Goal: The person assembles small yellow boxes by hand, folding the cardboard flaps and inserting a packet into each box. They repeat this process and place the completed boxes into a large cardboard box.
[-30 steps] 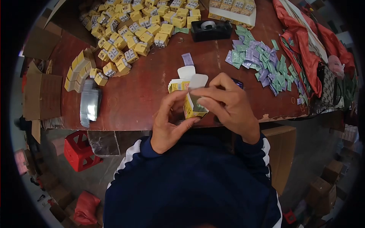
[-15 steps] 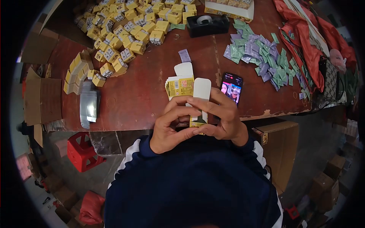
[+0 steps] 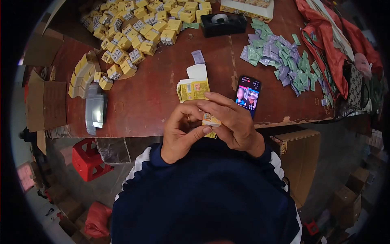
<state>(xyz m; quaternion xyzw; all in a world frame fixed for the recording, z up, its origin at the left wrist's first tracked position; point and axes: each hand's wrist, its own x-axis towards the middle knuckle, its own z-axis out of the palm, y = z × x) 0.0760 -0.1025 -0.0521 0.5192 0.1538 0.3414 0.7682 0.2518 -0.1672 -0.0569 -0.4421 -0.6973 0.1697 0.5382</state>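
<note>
Between my two hands is a small yellow-and-orange carton [image 3: 211, 119], partly covered by fingers. My left hand [image 3: 181, 132] grips it from the left, with the thumb along its lower edge. My right hand [image 3: 235, 126] wraps round it from the right, fingers over the top. Just beyond the hands lies a stack of flat yellow cartons [image 3: 194, 89] with a white flap sticking up. A purple sachet [image 3: 198, 57] rests above that stack. To the right of my right hand a phone [image 3: 248, 94] shows a lit video.
Many small yellow boxes [image 3: 140, 40] are heaped at the upper left. Green and purple sachets [image 3: 280, 59] are piled at the right. A black tape dispenser [image 3: 223, 26] stands at the back. A clear plastic case [image 3: 96, 110] lies left, above a red stool [image 3: 89, 160].
The white flap that stood up from the carton between my hands is no longer visible. My right fingers have moved over the carton's top, and its printed face now shows.
</note>
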